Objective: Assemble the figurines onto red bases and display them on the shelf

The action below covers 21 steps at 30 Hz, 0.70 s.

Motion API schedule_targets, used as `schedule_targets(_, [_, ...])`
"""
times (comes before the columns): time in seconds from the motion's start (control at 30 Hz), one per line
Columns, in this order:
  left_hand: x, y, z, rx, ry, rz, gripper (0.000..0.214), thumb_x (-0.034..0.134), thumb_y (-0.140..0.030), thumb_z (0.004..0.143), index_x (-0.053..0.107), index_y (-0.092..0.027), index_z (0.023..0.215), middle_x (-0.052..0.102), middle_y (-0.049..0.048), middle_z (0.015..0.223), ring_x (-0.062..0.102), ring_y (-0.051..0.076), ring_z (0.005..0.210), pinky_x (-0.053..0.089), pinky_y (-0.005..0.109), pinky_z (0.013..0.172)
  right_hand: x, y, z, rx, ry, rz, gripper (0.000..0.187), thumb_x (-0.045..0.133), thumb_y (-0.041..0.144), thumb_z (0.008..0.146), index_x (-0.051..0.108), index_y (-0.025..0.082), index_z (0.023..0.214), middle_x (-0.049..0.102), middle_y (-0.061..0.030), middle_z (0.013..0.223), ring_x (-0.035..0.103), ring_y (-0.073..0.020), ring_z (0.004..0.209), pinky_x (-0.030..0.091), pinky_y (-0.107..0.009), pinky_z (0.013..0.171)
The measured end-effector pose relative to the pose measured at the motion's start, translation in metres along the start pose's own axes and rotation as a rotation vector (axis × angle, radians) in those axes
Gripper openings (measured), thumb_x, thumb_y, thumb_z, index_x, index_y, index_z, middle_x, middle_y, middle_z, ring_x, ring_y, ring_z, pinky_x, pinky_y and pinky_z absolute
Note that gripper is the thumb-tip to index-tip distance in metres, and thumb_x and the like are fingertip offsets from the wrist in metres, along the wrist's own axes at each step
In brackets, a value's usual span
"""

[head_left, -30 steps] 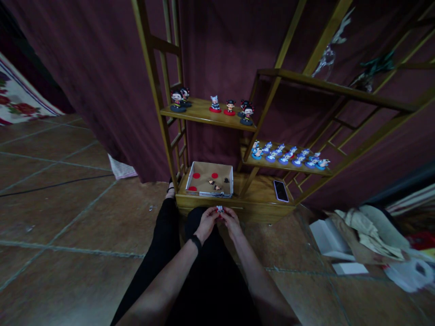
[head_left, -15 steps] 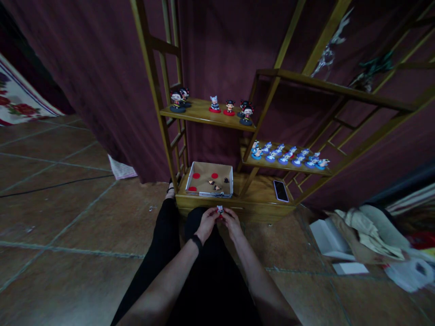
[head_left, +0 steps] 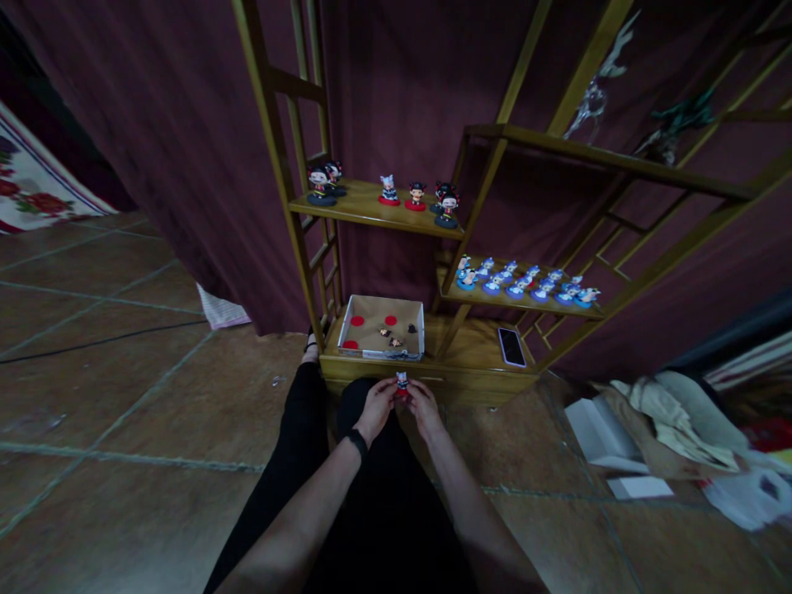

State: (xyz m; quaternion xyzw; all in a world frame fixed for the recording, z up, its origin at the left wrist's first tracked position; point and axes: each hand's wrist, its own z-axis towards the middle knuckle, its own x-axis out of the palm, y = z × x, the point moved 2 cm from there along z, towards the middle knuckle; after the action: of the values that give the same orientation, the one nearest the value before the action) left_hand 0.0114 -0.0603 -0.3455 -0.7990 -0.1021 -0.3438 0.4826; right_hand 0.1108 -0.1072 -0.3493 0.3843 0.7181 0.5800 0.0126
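Note:
Between both hands, above my knees, is a small figurine [head_left: 402,380] with a pale head and a red round base. My left hand [head_left: 379,404] grips its left side, and my right hand [head_left: 421,404] grips the right. Just beyond them stands a shallow cardboard box [head_left: 371,308] holding several red discs [head_left: 390,320] and a few small loose figurine parts [head_left: 395,341]. On the shelf above, a similar pale-haired figurine [head_left: 388,190] on a red base stands beside a dark-haired figurine [head_left: 417,195], also on red.
Dark-based figurines [head_left: 321,186] stand at both ends of the upper shelf [head_left: 371,213]. Several blue-and-white figurines [head_left: 518,285] fill the lower right shelf. A phone [head_left: 511,347] lies on the cabinet top. White boxes [head_left: 603,437] and cloth [head_left: 671,425] lie on the floor at right.
The figurine has turned or tipped slightly, showing a little more of its body and red base. Both hands keep nearly the same place; the view has shifted very slightly.

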Motion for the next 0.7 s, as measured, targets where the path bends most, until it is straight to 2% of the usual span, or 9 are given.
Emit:
schedule_targets(0.27, [-0.002,-0.001,0.000,0.020,0.016,-0.025,0.027,0.074,-0.019,0.062,0.065,-0.012,0.087,0.068,0.0089,0.083,0.064,0.016,0.072,0.050,0.030,0.070,0.001,0.001,0.001,-0.001,0.049,0.013,0.035,0.074,0.033,0.057,0.067,0.021,0.089,0.070,-0.0045,0.091,0.064,-0.0183,0.082,0.049,-0.028,0.070])
schedule_targets(0.57, [-0.001,-0.001,-0.001,0.016,0.052,-0.012,0.036,0.073,-0.016,0.064,0.062,-0.014,0.099,0.067,0.0078,0.093,0.063,0.015,0.077,0.048,0.029,0.075,0.006,0.009,-0.005,-0.015,0.094,0.026,0.036,0.069,0.039,0.063,0.065,0.024,0.096,0.069,-0.0027,0.096,0.063,-0.0173,0.086,0.049,-0.027,0.071])
schedule_targets(0.7, [-0.003,-0.001,0.000,0.015,0.084,-0.017,0.035,0.072,-0.015,0.064,0.063,-0.014,0.098,0.067,0.0079,0.092,0.063,0.015,0.079,0.048,0.030,0.076,0.007,0.014,-0.011,-0.050,0.128,0.015,0.037,0.071,0.036,0.063,0.065,0.024,0.098,0.068,-0.0023,0.100,0.062,-0.0179,0.093,0.047,-0.028,0.077])
